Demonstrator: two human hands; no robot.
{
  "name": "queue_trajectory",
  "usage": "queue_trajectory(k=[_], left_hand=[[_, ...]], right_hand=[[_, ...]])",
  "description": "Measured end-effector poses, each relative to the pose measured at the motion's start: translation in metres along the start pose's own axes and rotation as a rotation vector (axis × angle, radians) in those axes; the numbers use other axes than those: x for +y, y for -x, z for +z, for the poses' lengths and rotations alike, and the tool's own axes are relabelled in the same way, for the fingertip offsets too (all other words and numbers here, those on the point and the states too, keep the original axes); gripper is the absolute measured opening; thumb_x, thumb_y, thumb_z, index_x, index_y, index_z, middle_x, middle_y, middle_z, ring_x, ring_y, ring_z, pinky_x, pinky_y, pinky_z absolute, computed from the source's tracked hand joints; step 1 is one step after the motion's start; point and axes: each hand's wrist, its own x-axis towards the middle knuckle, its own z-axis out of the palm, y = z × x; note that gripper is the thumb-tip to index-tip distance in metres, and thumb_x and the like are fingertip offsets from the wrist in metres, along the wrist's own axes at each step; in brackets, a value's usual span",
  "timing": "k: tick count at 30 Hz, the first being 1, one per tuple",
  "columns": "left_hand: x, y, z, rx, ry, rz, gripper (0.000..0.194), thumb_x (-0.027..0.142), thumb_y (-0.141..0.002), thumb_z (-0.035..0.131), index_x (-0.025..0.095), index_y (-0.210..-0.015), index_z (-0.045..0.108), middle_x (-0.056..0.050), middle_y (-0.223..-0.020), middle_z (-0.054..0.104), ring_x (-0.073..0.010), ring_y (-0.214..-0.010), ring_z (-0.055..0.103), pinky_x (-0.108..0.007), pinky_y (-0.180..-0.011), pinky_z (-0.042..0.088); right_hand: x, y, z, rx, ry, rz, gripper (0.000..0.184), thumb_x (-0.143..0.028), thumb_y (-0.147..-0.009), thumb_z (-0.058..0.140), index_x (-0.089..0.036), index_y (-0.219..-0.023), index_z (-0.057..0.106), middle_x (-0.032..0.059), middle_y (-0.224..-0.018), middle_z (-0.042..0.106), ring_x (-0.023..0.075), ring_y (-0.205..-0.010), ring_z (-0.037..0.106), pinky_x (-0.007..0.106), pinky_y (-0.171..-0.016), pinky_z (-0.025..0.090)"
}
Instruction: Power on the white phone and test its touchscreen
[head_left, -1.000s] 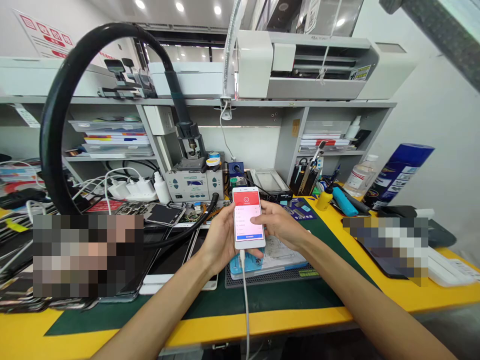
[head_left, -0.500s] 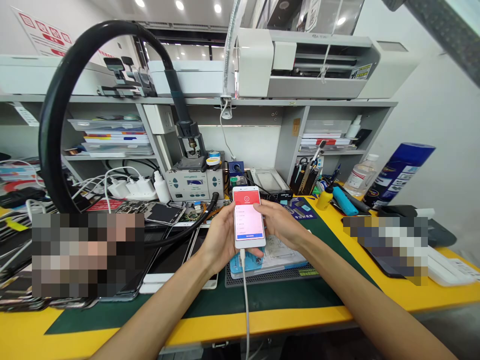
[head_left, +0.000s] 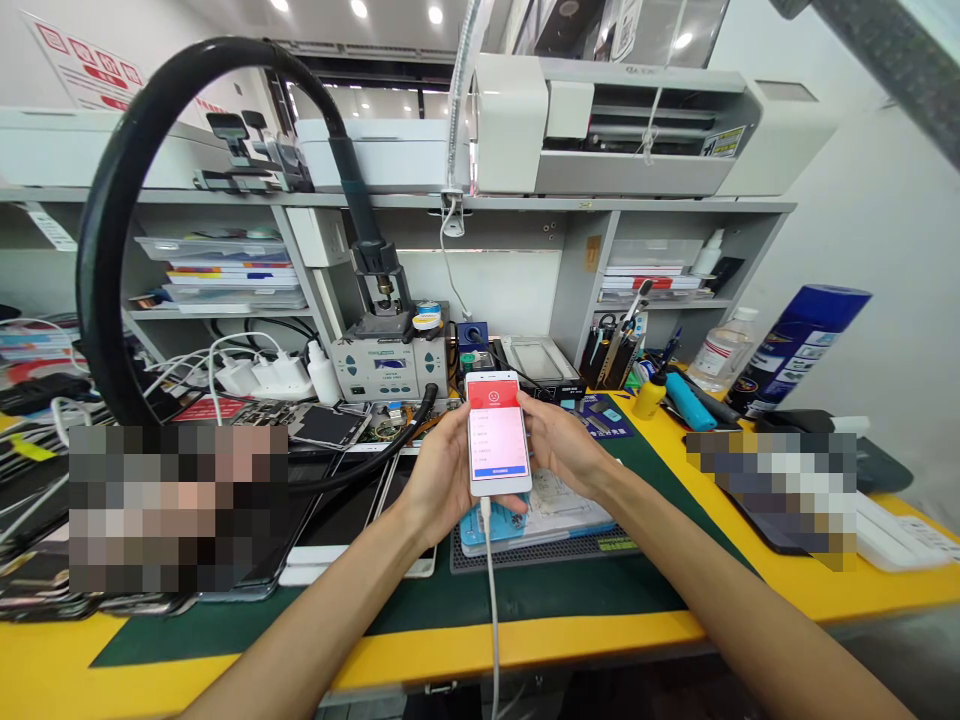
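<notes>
A white smartphone point(head_left: 499, 440) is held nearly upright above the bench, its lit screen showing a red header with a face icon, a list and a blue button. My left hand point(head_left: 441, 470) wraps its left side, with fingertips showing below its lower right corner. At the right edge is my right hand point(head_left: 566, 445), closed against the phone, its thumb by the red header and its other fingers mostly hidden. A white charging cable point(head_left: 491, 590) plugs into the bottom of the phone. Beneath lies a blue-and-white packet point(head_left: 555, 510) on a dark perforated pad point(head_left: 469, 563).
A hot air station point(head_left: 379, 370) with a thick black hose point(head_left: 105, 230) stands behind. Stacked phones and panels point(head_left: 247, 575) fill the left. A yellow bottle point(head_left: 649, 397), a clear bottle point(head_left: 724, 350) and a blue spray can point(head_left: 799, 345) stand right. Green mat point(head_left: 600, 595) covers the yellow bench.
My right thumb has moved up from mid-screen to the phone's upper right edge. The list on the screen has scrolled. My left hand and the phone stay nearly still.
</notes>
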Motion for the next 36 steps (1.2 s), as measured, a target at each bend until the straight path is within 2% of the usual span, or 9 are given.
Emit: queue_trajectory(k=[3,8,12,15,22,24,26,30,36], left_hand=[[0.000,-0.001,-0.002,-0.004,0.003,-0.010,0.056,0.049,-0.098,0.042,0.012,-0.138,0.055,-0.019,-0.106,0.072,-0.0304,-0.077,0.072,-0.050,-0.059,0.062],[0.001,-0.001,-0.001,-0.001,0.009,-0.006,0.056,0.049,-0.098,0.043,0.012,-0.138,0.055,-0.019,-0.107,0.072,-0.0314,-0.081,0.072,-0.049,-0.060,0.063],[0.001,0.000,0.000,0.003,0.010,-0.005,0.056,0.048,-0.098,0.042,0.014,-0.140,0.053,-0.019,-0.110,0.071,-0.0317,-0.084,0.072,-0.048,-0.060,0.063],[0.001,0.000,0.001,-0.002,0.012,-0.006,0.055,0.048,-0.099,0.041,0.015,-0.141,0.053,-0.019,-0.111,0.071,-0.0314,-0.085,0.072,-0.047,-0.060,0.063],[0.001,-0.001,-0.001,-0.020,0.017,-0.009,0.055,0.049,-0.098,0.042,0.016,-0.140,0.055,-0.018,-0.111,0.072,-0.0316,-0.085,0.072,-0.048,-0.061,0.063],[0.000,-0.002,-0.002,-0.024,0.026,-0.015,0.056,0.050,-0.098,0.043,0.015,-0.139,0.055,-0.019,-0.110,0.072,-0.0315,-0.084,0.073,-0.048,-0.060,0.063],[0.000,-0.001,-0.003,-0.031,0.037,-0.017,0.057,0.050,-0.098,0.043,0.014,-0.139,0.055,-0.019,-0.109,0.072,-0.0316,-0.084,0.073,-0.047,-0.061,0.063],[-0.001,0.000,-0.003,-0.036,0.048,-0.011,0.060,0.053,-0.098,0.042,0.012,-0.140,0.054,-0.020,-0.112,0.071,-0.0323,-0.085,0.073,-0.048,-0.062,0.063],[-0.001,0.002,-0.001,-0.017,0.051,0.008,0.062,0.055,-0.099,0.036,0.014,-0.143,0.051,-0.019,-0.112,0.071,-0.0324,-0.085,0.073,-0.048,-0.061,0.063]], right_hand=[[-0.002,0.002,-0.002,-0.030,0.034,-0.022,0.044,-0.043,-0.088,0.061,-0.023,-0.127,0.061,0.0098,-0.110,0.073,0.0237,-0.089,0.069,0.033,-0.067,0.054],[-0.002,0.002,-0.006,-0.075,0.081,-0.038,0.059,-0.020,-0.071,0.077,-0.023,-0.127,0.061,0.0074,-0.105,0.075,0.0224,-0.084,0.069,0.031,-0.065,0.053],[0.001,-0.002,-0.006,-0.031,0.069,-0.031,0.042,-0.037,-0.087,0.065,-0.024,-0.127,0.062,0.0081,-0.105,0.074,0.0216,-0.083,0.068,0.031,-0.064,0.053],[0.003,-0.004,-0.005,-0.012,0.043,-0.027,0.041,-0.049,-0.094,0.051,-0.025,-0.127,0.062,0.0093,-0.111,0.073,0.0223,-0.084,0.068,0.032,-0.062,0.054],[0.002,-0.002,-0.006,-0.030,0.072,-0.030,0.040,-0.044,-0.092,0.057,-0.024,-0.127,0.061,0.0097,-0.109,0.073,0.0226,-0.086,0.068,0.031,-0.062,0.053],[0.000,0.000,-0.008,-0.068,0.094,-0.034,0.045,-0.037,-0.087,0.066,-0.024,-0.129,0.059,0.0090,-0.109,0.073,0.0217,-0.086,0.068,0.031,-0.065,0.053],[-0.003,0.002,-0.011,-0.153,0.108,-0.048,0.062,-0.025,-0.077,0.075,-0.024,-0.135,0.054,0.0081,-0.114,0.072,0.0214,-0.091,0.068,0.031,-0.070,0.054],[-0.008,0.005,-0.020,-0.370,0.126,-0.118,0.091,-0.009,-0.066,0.076,-0.024,-0.147,0.038,0.0085,-0.126,0.065,0.0214,-0.106,0.064,0.033,-0.086,0.052],[-0.007,0.004,-0.024,-0.370,0.124,-0.106,0.088,-0.008,-0.069,0.070,-0.025,-0.148,0.037,0.0087,-0.128,0.064,0.0199,-0.104,0.063,0.026,-0.075,0.050]])
